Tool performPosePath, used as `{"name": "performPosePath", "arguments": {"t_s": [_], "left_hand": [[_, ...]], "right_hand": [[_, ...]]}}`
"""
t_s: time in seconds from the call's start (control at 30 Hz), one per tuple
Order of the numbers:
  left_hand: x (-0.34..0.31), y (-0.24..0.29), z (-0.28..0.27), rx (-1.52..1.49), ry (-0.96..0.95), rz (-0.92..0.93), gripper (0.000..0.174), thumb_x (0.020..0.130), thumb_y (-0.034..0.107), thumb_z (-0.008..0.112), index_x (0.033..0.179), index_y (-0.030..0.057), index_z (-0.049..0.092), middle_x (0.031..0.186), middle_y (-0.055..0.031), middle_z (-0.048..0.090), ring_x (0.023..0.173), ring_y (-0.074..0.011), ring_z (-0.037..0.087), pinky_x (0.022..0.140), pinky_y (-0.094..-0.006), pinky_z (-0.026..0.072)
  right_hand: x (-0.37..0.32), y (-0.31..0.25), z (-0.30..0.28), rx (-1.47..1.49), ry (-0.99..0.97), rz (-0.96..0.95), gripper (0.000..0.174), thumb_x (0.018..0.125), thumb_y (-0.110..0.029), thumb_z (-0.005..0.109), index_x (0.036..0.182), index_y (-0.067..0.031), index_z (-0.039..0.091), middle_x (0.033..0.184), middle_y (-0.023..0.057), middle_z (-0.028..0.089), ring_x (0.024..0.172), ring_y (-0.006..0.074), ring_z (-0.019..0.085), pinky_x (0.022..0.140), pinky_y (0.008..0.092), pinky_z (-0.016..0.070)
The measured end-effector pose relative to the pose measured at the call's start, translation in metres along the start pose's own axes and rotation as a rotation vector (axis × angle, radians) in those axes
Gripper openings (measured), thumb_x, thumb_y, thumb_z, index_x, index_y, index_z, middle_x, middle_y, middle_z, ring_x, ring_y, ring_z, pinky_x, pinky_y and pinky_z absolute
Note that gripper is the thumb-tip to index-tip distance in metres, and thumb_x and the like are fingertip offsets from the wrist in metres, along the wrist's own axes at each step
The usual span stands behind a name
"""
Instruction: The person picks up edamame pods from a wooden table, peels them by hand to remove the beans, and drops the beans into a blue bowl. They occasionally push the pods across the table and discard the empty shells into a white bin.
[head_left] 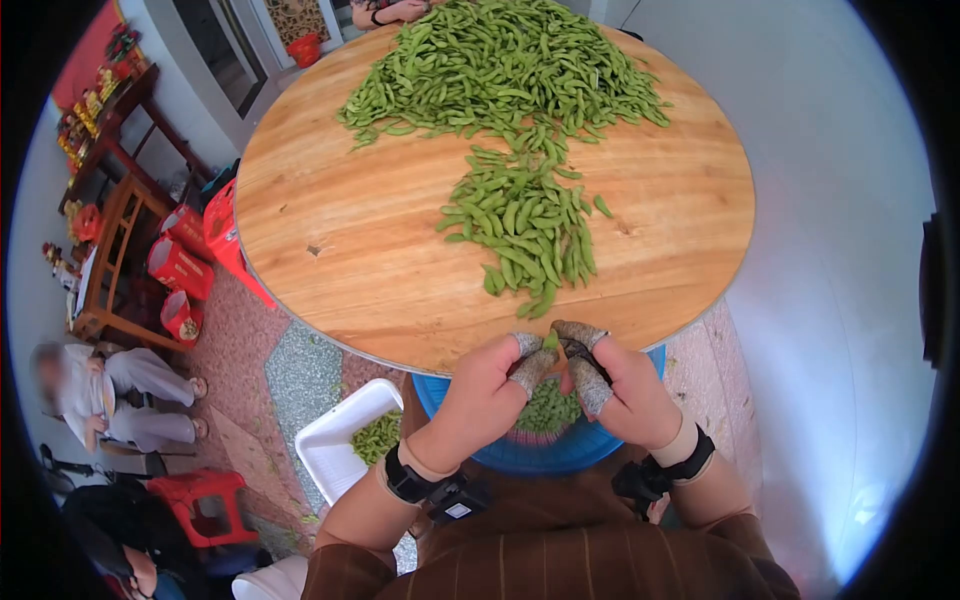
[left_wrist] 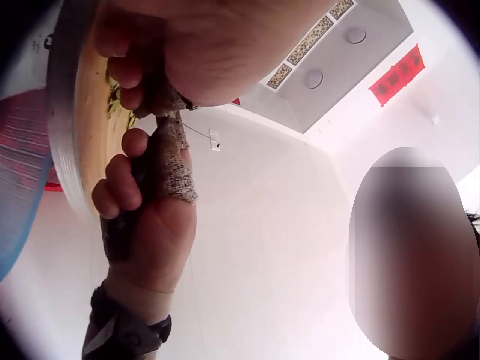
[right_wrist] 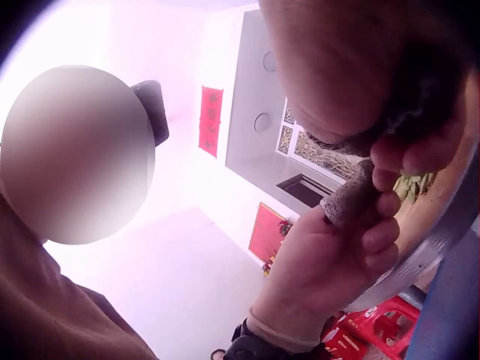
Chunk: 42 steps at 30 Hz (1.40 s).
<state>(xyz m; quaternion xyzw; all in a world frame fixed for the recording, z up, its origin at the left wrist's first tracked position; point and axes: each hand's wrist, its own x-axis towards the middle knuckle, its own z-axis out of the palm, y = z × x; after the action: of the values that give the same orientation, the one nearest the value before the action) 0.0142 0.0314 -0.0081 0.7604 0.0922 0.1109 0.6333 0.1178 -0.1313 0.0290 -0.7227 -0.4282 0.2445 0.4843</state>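
Note:
At the near edge of the table, my left hand [head_left: 487, 392] and right hand [head_left: 637, 398] meet fingertip to fingertip. Between them they pinch a small green soybean pod [head_left: 550, 341], mostly covered by the fingers. Grey knitted sleeves wrap the thumbs and forefingers of both hands. In the wrist views the other fingers are curled, and the pod is hidden. Below the hands, a blue basin [head_left: 432, 392] holds shelled green beans [head_left: 546, 412]. Just ahead lies a loose strip of whole pods [head_left: 520, 225], running back to a large pile of pods [head_left: 510, 70].
The round wooden table [head_left: 330, 220] has a metal-edged rim. On the floor to the left stands a white bin [head_left: 325, 462] with green pods or hulls. Farther left are a red stool [head_left: 205, 500], red buckets [head_left: 180, 268] and a seated person [head_left: 130, 385]. Another person's arm [head_left: 400, 12] rests at the far edge.

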Motion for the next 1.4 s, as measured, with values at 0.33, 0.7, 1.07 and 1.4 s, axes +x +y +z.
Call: {"name": "performPosePath", "arguments": {"t_s": [0.33, 0.7, 1.07, 1.4], "left_hand": [[-0.006, 0.003, 0.008, 0.369, 0.070, 0.210, 0.015, 0.085, 0.000, 0.053, 0.095, 0.0036, 0.064, 0.079, -0.0013, 0.060, 0.072, -0.0127, 0.056, 0.067, -0.0267, 0.0460], [-0.025, -0.016, 0.025, -1.359, -0.398, -0.449, 0.021, 0.097, 0.018, 0.045, 0.107, 0.0029, 0.055, 0.070, -0.0039, 0.051, 0.053, -0.0093, 0.039, 0.051, -0.0232, 0.0314], [-0.027, -0.026, 0.021, -0.639, -0.250, -0.505, 0.020, 0.093, 0.020, 0.055, 0.103, 0.0037, 0.058, 0.074, -0.0011, 0.054, 0.060, -0.0065, 0.045, 0.054, -0.0197, 0.0357], [-0.044, -0.041, 0.002, -1.153, -0.298, -0.553, 0.019, 0.092, 0.023, 0.058, 0.097, 0.0037, 0.060, 0.077, -0.0011, 0.056, 0.062, -0.0084, 0.049, 0.055, -0.0213, 0.0371]], "right_hand": [[-0.010, 0.009, 0.000, 0.105, -0.030, 0.009, 0.046, 0.083, -0.002, 0.053, 0.129, -0.0026, 0.049, 0.087, 0.0074, 0.065, 0.080, 0.0172, 0.063, 0.074, 0.0287, 0.0491], [-0.030, 0.037, -0.003, -0.053, -0.011, -0.273, 0.037, 0.085, -0.010, 0.061, 0.121, -0.0058, 0.056, 0.078, 0.0033, 0.060, 0.065, 0.0177, 0.059, 0.056, 0.0302, 0.0474], [-0.043, 0.048, 0.008, -0.049, -0.007, 0.030, 0.030, 0.080, -0.010, 0.069, 0.108, -0.0027, 0.061, 0.084, 0.0119, 0.065, 0.074, 0.0187, 0.064, 0.067, 0.0292, 0.0505], [-0.020, 0.045, 0.019, -0.053, -0.111, -0.047, 0.021, 0.079, -0.014, 0.070, 0.094, -0.0023, 0.063, 0.081, 0.0115, 0.064, 0.072, 0.0222, 0.062, 0.066, 0.0324, 0.0493]]}}
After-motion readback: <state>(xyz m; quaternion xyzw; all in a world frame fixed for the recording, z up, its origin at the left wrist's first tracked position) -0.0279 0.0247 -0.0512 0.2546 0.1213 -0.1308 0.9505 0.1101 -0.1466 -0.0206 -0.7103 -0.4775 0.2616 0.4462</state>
